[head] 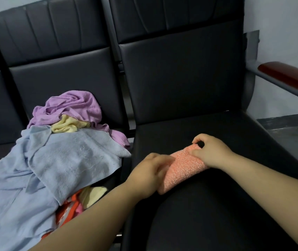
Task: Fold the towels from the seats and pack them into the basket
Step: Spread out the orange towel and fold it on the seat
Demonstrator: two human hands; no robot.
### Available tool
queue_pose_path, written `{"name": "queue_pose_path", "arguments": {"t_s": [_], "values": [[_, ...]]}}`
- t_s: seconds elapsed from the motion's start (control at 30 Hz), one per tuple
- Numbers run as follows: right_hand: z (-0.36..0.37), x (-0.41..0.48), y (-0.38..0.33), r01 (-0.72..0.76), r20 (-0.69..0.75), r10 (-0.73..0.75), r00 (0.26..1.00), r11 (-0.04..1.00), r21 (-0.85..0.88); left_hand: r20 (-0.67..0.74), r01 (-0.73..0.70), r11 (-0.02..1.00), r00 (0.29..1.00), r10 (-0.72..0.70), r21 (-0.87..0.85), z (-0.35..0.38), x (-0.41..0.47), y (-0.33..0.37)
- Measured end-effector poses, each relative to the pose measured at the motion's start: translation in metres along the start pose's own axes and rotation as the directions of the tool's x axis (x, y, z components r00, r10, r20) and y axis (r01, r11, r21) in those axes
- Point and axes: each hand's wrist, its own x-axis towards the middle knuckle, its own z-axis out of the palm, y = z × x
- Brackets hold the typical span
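An orange towel (pixel 182 169), folded narrow, is being worked on the black right seat (pixel 217 205). Its far corner is being pinched between the thumb and forefinger of the right hand (pixel 210 151). The left hand (pixel 150 176) is being laid against the towel's near end, but it is blurred and its grip cannot be told. On the left seat (pixel 63 82), a purple towel (pixel 72 105), a yellow towel (pixel 66 125) and a blue towel (pixel 53 160) are lying heaped together.
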Motion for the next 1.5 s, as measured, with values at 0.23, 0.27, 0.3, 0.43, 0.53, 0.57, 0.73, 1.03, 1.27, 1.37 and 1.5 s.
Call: {"name": "queue_pose_path", "arguments": {"t_s": [0.23, 0.27, 0.3, 0.43, 0.53, 0.57, 0.73, 1.03, 1.27, 1.37, 1.5], "values": [[-0.005, -0.027, -0.005, 0.111, -0.211, -0.143, 0.967, 0.981, -0.157, 0.219, 0.201, 0.970, 0.949, -0.228, 0.138, -0.004, -0.008, 0.008], [-0.006, -0.032, -0.008, 0.094, -0.148, -0.117, 0.982, 0.983, -0.158, 0.236, 0.226, 0.958, 0.935, -0.264, 0.176, -0.004, -0.007, 0.011], [-0.007, -0.036, -0.011, 0.061, -0.051, -0.071, 0.996, 0.982, -0.177, 0.251, 0.248, 0.948, 0.922, -0.295, 0.201, -0.004, -0.007, 0.012], [-0.009, -0.056, -0.020, -0.148, 0.277, 0.150, 0.949, 0.989, -0.027, 0.248, 0.248, 0.954, 0.926, -0.284, 0.166, 0.000, -0.002, 0.010], [0.001, -0.060, -0.020, -0.271, 0.297, 0.177, 0.938, 0.910, 0.313, 0.199, 0.243, 0.965, 0.945, -0.258, 0.098, 0.010, -0.002, 0.012], [0.005, -0.058, -0.020, -0.269, 0.265, 0.171, 0.949, 0.878, 0.396, 0.161, 0.244, 0.969, 0.955, -0.249, 0.050, 0.014, -0.005, 0.013], [0.003, -0.067, -0.025, -0.239, 0.251, 0.107, 0.962, 0.774, 0.586, 0.001, 0.189, 0.947, 0.981, -0.196, -0.261, 0.017, -0.025, 0.024], [-0.132, -0.132, -0.019, 0.018, 0.207, -0.246, 0.947, 0.684, 0.730, -0.263, -0.188, 0.800, 0.964, 0.039, -0.570, 0.009, -0.060, 0.166], [-0.201, -0.255, 0.158, 0.171, -0.117, -0.124, 0.985, 0.701, 0.693, 0.280, -0.276, 0.832, 0.851, 0.444, -0.481, 0.101, -0.054, 0.278], [-0.191, -0.310, 0.245, 0.092, -0.197, 0.056, 0.979, 0.740, 0.666, 0.546, -0.380, 0.854, 0.657, 0.520, -0.356, 0.159, -0.037, 0.315], [-0.135, -0.368, 0.353, -0.179, -0.241, 0.337, 0.910, 0.844, 0.506, 0.774, -0.522, 0.836, 0.454, 0.441, -0.170, 0.247, -0.015, 0.342]]}}
